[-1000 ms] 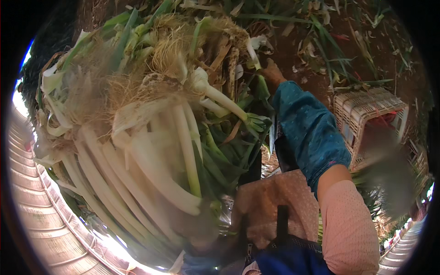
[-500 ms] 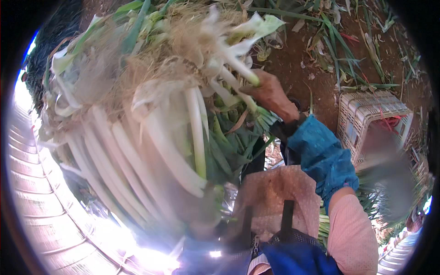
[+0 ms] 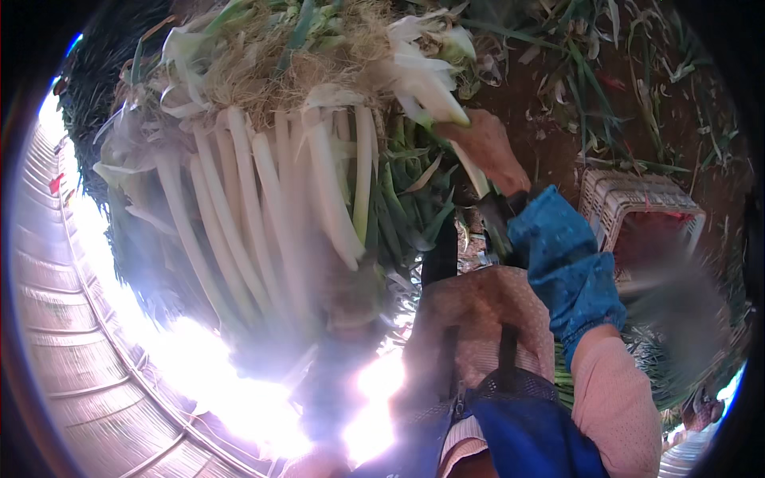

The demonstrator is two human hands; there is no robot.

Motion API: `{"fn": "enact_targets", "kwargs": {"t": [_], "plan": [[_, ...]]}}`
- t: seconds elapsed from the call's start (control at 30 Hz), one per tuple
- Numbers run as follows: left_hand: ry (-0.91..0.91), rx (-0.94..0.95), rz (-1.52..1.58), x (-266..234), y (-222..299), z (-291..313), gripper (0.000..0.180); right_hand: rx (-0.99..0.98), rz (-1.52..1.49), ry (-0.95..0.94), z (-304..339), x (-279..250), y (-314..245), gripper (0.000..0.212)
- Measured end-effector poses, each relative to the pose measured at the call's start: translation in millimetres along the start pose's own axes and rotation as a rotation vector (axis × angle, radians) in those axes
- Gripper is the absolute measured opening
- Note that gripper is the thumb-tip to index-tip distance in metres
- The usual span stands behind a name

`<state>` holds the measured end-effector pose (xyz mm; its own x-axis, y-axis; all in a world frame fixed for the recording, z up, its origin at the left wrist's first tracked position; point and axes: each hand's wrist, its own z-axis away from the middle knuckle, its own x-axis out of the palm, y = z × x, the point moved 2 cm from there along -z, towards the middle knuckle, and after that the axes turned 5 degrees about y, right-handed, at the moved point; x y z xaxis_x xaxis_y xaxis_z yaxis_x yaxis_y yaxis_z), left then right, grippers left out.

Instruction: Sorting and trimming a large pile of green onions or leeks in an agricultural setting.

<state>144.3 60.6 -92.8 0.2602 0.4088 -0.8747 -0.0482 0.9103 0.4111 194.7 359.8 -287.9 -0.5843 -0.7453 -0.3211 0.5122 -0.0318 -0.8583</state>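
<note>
My right hand (image 3: 492, 151), below a blue sleeve cover, is closed around a leek (image 3: 430, 89) with a white shank and a rooty, loose-skinned upper end. Part of another pale stalk shows below the fingers. To the left lies a thick row of leeks (image 3: 227, 211), white shanks side by side, with tangled roots (image 3: 339, 60) at their far ends. My left hand (image 3: 356, 296) is a dim, blurred shape in the glare, at the near end of a curved leek (image 3: 331, 191). Its fingers cannot be made out.
A pale slatted plastic crate (image 3: 637, 191) with something red inside stands at the right. Leaf scraps (image 3: 586, 88) litter the brown soil (image 3: 518, 92). Ribbed translucent sheeting (image 3: 88, 319) runs along the left, with strong glare beside it. Dark green leaves (image 3: 398, 199) lie near the middle.
The view has shifted, so the leek row sits higher and further right in it. My right hand still holds its leek, slightly further right. The left hand's blurred shape appears higher.
</note>
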Motion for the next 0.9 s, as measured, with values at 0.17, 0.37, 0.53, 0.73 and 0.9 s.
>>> {"fn": "enact_targets", "kwargs": {"t": [0.17,0.37,0.53,0.73,0.9], "plan": [[-0.001,-0.025,0.046,-13,9,7,0.066,0.506,-0.623,-0.239,47,34,-23,0.034],[-0.028,-0.035,0.100,-13,9,8,0.067,0.510,-0.785,-0.063,107,110,-29,0.032],[-0.070,-0.034,0.189,-8,13,-1,0.068,0.683,-0.771,-0.193,148,137,-29,0.032],[-0.143,-0.043,0.394,6,16,-13,0.068,0.849,-1.038,-0.263,149,140,-50,0.040],[-0.244,-0.114,0.819,19,11,-24,0.069,0.956,-1.221,-0.541,151,127,-86,0.052]]}}
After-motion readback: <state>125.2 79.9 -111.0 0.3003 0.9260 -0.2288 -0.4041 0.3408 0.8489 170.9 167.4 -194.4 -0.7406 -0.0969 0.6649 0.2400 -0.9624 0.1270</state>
